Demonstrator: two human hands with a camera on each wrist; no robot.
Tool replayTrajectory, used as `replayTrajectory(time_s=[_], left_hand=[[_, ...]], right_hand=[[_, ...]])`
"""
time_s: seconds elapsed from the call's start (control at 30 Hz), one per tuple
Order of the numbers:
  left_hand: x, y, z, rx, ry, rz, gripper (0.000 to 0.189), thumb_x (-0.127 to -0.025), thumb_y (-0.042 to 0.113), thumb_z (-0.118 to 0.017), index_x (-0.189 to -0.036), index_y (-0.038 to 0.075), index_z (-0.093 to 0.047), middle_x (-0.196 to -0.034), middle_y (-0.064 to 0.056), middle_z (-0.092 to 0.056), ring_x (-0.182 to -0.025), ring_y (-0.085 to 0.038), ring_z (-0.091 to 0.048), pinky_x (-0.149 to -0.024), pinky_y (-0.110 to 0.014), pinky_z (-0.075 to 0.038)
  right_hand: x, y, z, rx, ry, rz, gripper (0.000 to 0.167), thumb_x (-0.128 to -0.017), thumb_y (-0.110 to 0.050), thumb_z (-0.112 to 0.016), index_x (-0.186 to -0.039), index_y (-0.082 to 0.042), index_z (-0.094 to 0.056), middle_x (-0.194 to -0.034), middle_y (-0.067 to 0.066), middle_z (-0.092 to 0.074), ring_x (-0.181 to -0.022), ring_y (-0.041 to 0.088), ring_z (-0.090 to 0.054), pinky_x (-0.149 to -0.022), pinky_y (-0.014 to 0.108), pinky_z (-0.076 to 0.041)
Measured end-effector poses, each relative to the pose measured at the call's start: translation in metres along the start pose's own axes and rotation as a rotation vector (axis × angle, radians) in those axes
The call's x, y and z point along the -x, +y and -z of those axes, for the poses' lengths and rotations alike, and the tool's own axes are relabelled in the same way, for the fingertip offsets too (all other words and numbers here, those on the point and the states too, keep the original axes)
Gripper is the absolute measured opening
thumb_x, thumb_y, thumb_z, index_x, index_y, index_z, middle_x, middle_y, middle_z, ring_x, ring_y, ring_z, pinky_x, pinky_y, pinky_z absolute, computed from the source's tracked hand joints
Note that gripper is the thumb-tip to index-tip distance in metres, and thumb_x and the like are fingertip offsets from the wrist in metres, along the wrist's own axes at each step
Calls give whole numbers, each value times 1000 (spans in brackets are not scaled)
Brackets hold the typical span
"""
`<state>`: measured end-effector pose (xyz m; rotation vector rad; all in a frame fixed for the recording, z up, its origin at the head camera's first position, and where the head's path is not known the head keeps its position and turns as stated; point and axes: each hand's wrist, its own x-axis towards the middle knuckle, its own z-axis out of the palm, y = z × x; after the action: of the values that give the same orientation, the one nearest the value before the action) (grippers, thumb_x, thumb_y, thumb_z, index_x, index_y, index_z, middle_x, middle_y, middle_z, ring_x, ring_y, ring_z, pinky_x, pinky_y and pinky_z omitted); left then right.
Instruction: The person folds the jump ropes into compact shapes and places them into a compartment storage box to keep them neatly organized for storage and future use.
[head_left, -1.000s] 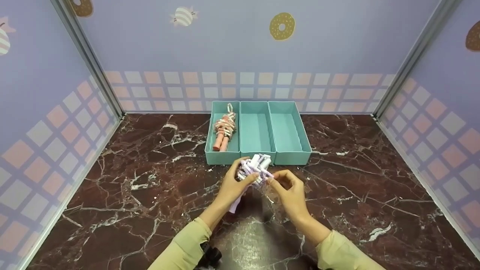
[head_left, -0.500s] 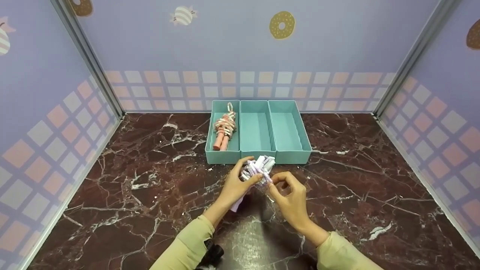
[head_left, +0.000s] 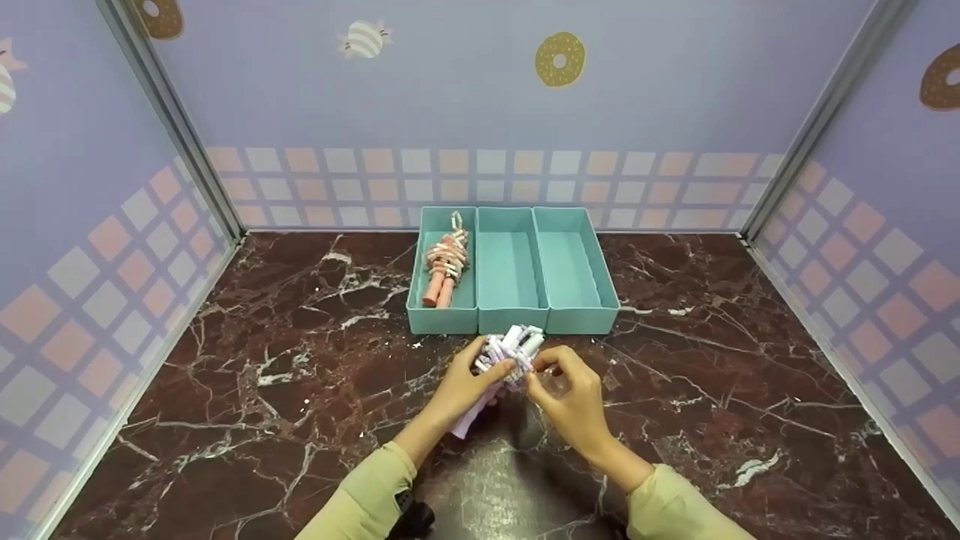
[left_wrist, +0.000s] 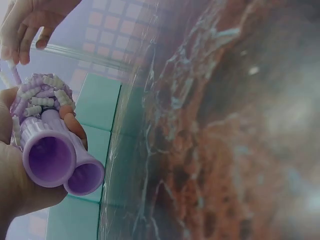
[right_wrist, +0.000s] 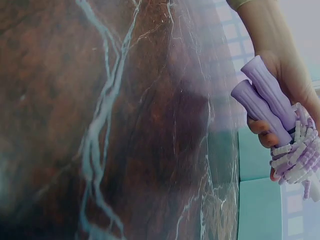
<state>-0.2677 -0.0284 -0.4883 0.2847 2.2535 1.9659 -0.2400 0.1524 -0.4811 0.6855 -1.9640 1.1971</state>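
A purple-and-white beaded jump rope (head_left: 514, 354) is wound into a bundle in front of the tray. My left hand (head_left: 463, 381) grips it, thumb across the beads. Its two purple handles (left_wrist: 50, 159) point back toward me, as the left wrist view shows. In the right wrist view, the left hand's fingers (right_wrist: 264, 132) curl under the handles (right_wrist: 267, 100). My right hand (head_left: 576, 391) pinches a beaded strand at the bundle's right side between thumb and index finger. An orange-and-white beaded jump rope (head_left: 448, 259), also wound up, lies in the tray's left compartment.
The teal tray (head_left: 511, 321) has three compartments side by side and stands near the back wall (head_left: 450, 97). Patterned side walls bound the dark marbled table (head_left: 300, 420) left and right. Pale specks are scattered on the tabletop.
The bundle and both hands have shifted slightly, ending a little nearer to me. My right fingertips have come closer in to the bundle. The head view has tilted slightly.
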Motion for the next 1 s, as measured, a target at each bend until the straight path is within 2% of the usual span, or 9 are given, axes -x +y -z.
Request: replayTrajectory(time_s=[0.13, 0.23, 0.37, 0.5, 0.67, 0.77, 1.0], left_hand=[[2, 2, 1, 36, -10, -2, 50, -92, 30, -69, -137, 16, -52, -92, -7, -64, -62, -19, -62, -57, -41, -58], [3, 4, 3, 66, -10, 7, 49, -91, 31, -69, -135, 16, -52, -92, -7, -64, -62, -18, -61, -56, -38, -57], [5, 5, 5, 113, -10, 35, 54, -91, 32, -70, -138, 14, -50, -94, -8, -64, -63, -17, -62, -57, -36, -57], [6, 5, 7, 167, -3, 72, 60, -91, 33, -70, -142, 13, -46, -94, -6, -63, -64, -15, -64, -57, -33, -57], [5, 5, 8, 220, -6, 107, 57, -92, 33, -68, -139, 10, -46, -87, -4, -63, -63, -15, -64, -57, -31, -57], [5, 5, 7, 244, -12, 126, 55, -93, 33, -68, -137, 9, -45, -85, -4, -64, -66, -15, -64, -59, -31, -58], [4, 5, 7, 286, -14, 134, 53, -95, 30, -65, -136, 5, -43, -92, -7, -63, -71, -17, -65, -68, -35, -62]], right_hand=[[-1, -1, 1, -32, 0, -30, 25, -74, 3, -79, -92, -8, -65, -86, 2, -67, -78, 18, -63, -69, 21, -49], [-2, -3, 4, -46, -2, -50, 24, -76, 0, -79, -94, -7, -65, -88, 4, -67, -80, 18, -62, -69, 23, -49], [-4, -3, 6, -45, -7, -61, 22, -80, 0, -74, -100, -6, -66, -93, 7, -67, -83, 18, -61, -71, 27, -51], [-8, 0, 10, -32, -25, -65, 25, -85, -1, -69, -109, -7, -67, -101, 8, -68, -88, 17, -62, -77, 23, -52], [-28, 12, 19, 71, 3, 39, 29, -85, 1, -66, -112, -7, -70, -107, 9, -69, -98, 20, -62, -94, 18, -49], [-42, 21, 25, 160, 30, 98, 29, -84, 0, -66, -111, -8, -71, -109, 9, -69, -104, 23, -61, -100, 22, -46], [-60, 46, 37, 302, 14, 130, 30, -84, 0, -69, -111, -11, -72, -110, 9, -68, -104, 25, -60, -94, 35, -48]])
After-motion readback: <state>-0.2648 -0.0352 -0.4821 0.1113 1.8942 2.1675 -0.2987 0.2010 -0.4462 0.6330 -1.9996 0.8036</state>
